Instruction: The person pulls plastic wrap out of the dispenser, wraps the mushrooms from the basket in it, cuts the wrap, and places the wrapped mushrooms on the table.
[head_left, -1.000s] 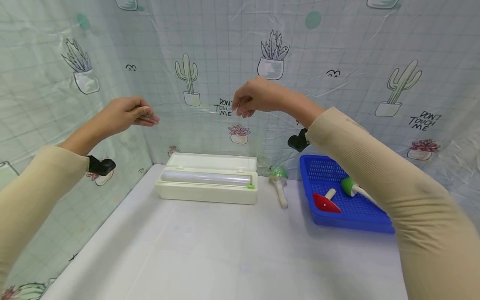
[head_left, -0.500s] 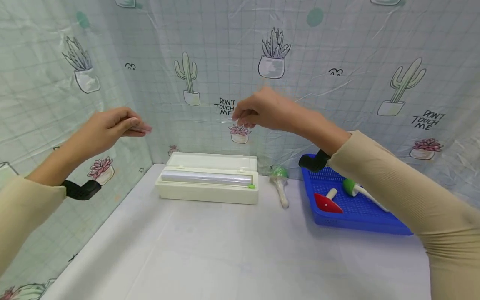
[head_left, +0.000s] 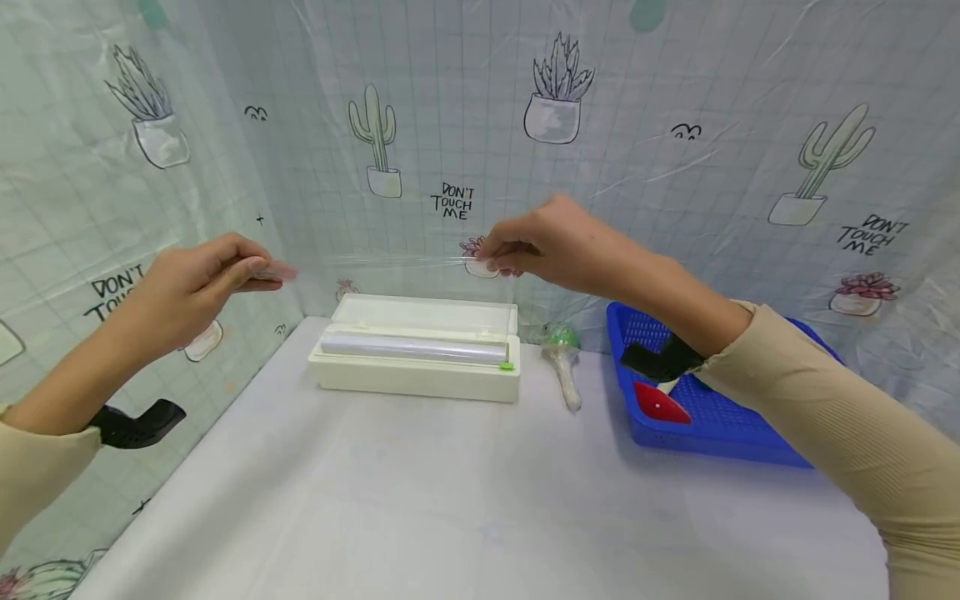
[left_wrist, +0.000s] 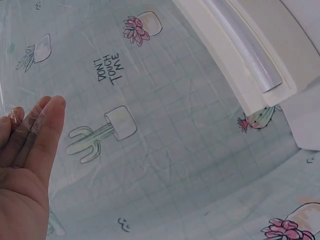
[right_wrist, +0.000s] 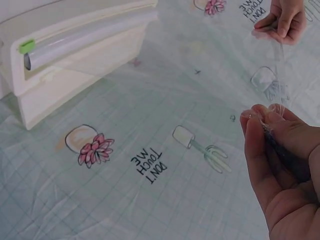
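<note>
Clear cling film (head_left: 390,260) stretches between both hands above the table, its edge showing as a faint shiny line. My left hand (head_left: 206,279) pinches one end between thumb and fingers; crinkled film shows at the fingertips in the left wrist view. The other end is pinched by my right hand (head_left: 558,246), the film bunched at its fingertips in the right wrist view. Below and beyond the hands stands a white film dispenser box (head_left: 416,382), lid raised, with a film roll (head_left: 412,347) inside and a green slider (head_left: 507,367). Whether the held film joins the roll I cannot tell.
Right of the dispenser lies a film-wrapped piece (head_left: 564,367) with a green domed head and pale handle. A blue basket (head_left: 720,448) at the right holds a red piece (head_left: 662,403) with a white dot; my right forearm covers part of it. A patterned sheet (head_left: 465,125) hangs behind.
Both hands have come down and nearer to me, and have spread farther apart with the film between them. The head view has tilted slightly downward. Dispenser and basket have stayed put.
</note>
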